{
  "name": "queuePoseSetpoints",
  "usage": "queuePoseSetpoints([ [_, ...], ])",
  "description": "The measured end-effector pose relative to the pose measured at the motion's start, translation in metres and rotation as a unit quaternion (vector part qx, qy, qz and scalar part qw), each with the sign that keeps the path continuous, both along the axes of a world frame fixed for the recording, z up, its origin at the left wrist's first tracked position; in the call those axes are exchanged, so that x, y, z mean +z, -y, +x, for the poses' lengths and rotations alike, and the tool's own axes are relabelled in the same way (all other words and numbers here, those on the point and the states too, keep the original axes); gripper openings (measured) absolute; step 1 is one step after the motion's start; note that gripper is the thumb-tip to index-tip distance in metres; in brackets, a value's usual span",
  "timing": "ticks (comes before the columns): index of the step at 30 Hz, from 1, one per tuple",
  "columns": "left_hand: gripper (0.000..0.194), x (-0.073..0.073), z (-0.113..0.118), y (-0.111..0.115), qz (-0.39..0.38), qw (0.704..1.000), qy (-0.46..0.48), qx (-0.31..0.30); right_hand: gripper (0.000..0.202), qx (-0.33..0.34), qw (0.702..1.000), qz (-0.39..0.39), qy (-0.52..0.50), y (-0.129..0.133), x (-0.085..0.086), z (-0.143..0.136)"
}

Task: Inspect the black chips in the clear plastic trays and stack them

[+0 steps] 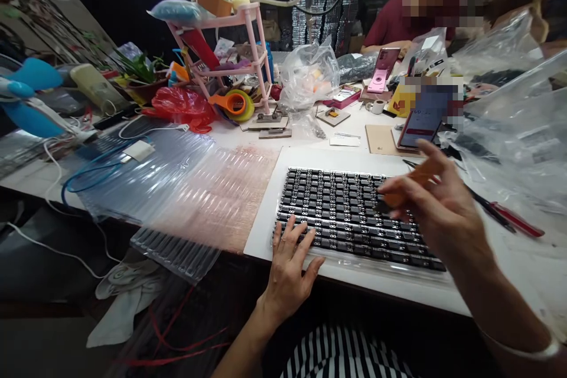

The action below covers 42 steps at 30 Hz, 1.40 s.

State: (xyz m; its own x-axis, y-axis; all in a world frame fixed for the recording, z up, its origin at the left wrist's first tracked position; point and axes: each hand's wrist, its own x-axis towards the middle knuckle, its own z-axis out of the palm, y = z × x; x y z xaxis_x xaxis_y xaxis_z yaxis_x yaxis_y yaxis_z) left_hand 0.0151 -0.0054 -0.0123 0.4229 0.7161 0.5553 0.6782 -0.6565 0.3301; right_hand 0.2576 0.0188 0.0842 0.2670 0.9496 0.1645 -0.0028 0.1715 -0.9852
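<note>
A clear plastic tray [376, 264] lies on the white work surface, filled with rows of small black circuit boards [341, 201] that carry chips. My left hand [290, 263] rests on the tray's near left corner, fingers spread over the boards and holding nothing. Above the right part of the rows, my right hand [434, 195] is closed around an orange-handled tool [410, 185] with a dark tip. Motion blurs this hand, and the tool's exact kind cannot be made out. Whether its tip touches the boards is unclear.
Left of the tray, clear ribbed plastic trays [177, 171] overhang the table edge. A propped phone [423, 118] stands behind my right hand, with red-handled pliers [516, 220] to the right. A pink shelf [230, 71] and a plastic bag [310, 74] stand farther back. Another person [387, 23] sits across.
</note>
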Motion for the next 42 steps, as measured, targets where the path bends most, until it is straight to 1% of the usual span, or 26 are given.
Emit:
queuePoseSetpoints([
  [2, 0.046, 0.002, -0.003, -0.001, -0.005, 1.000, 0.002, 0.015, 0.062, -0.091, 0.996, 0.007, -0.009, 0.017, -0.005, 0.029],
  [4, 0.045, 0.005, -0.007, -0.005, 0.003, 0.999, 0.006, 0.038, 0.054, -0.158, 0.987, -0.014, -0.018, 0.033, -0.016, 0.056],
  [6, 0.041, 0.008, -0.010, -0.012, 0.019, 0.998, 0.012, 0.062, 0.047, -0.199, 0.979, -0.038, -0.021, 0.045, -0.027, 0.076],
  [8, 0.037, 0.011, -0.011, -0.020, 0.030, 0.997, 0.008, 0.075, 0.042, -0.210, 0.976, -0.049, -0.015, 0.052, -0.033, 0.088],
  [10, 0.034, 0.012, -0.008, -0.029, 0.036, 0.996, -0.008, 0.076, 0.043, -0.184, 0.982, -0.051, -0.002, 0.052, -0.031, 0.090],
  [12, 0.031, 0.012, -0.004, -0.036, 0.040, 0.996, -0.026, 0.078, 0.049, -0.121, 0.991, -0.051, 0.009, 0.044, -0.024, 0.082],
  [15, 0.030, 0.012, 0.001, -0.044, 0.037, 0.994, -0.047, 0.094, 0.063, 0.009, 0.999, -0.041, 0.019, 0.020, -0.008, 0.055],
  [17, 0.033, 0.013, 0.002, -0.047, 0.032, 0.993, -0.058, 0.100, 0.068, 0.094, 0.995, -0.035, 0.023, -0.001, 0.000, 0.030],
  [19, 0.037, 0.014, 0.002, -0.049, 0.021, 0.992, -0.074, 0.099, 0.067, 0.162, 0.986, -0.036, 0.031, -0.023, 0.000, 0.005],
  [22, 0.043, 0.015, 0.001, -0.049, -0.003, 0.991, -0.098, 0.090, 0.060, 0.225, 0.972, -0.054, 0.047, -0.055, -0.010, -0.026],
  [26, 0.048, 0.014, 0.000, -0.047, -0.021, 0.991, -0.106, 0.083, 0.053, 0.243, 0.965, -0.076, 0.059, -0.085, -0.032, -0.053],
  [30, 0.050, 0.014, 0.000, -0.047, -0.021, 0.991, -0.102, 0.079, 0.052, 0.246, 0.962, -0.092, 0.074, -0.097, -0.046, -0.065],
  [33, 0.050, 0.013, 0.000, -0.047, -0.018, 0.992, -0.097, 0.074, 0.053, 0.243, 0.961, -0.107, 0.078, -0.101, -0.050, -0.067],
  [38, 0.051, 0.012, 0.001, -0.048, -0.019, 0.993, -0.092, 0.075, 0.055, 0.242, 0.960, -0.136, 0.046, -0.104, -0.054, -0.068],
  [42, 0.053, 0.013, 0.002, -0.048, -0.020, 0.992, -0.102, 0.079, 0.054, 0.249, 0.957, -0.144, 0.033, -0.104, -0.055, -0.069],
])
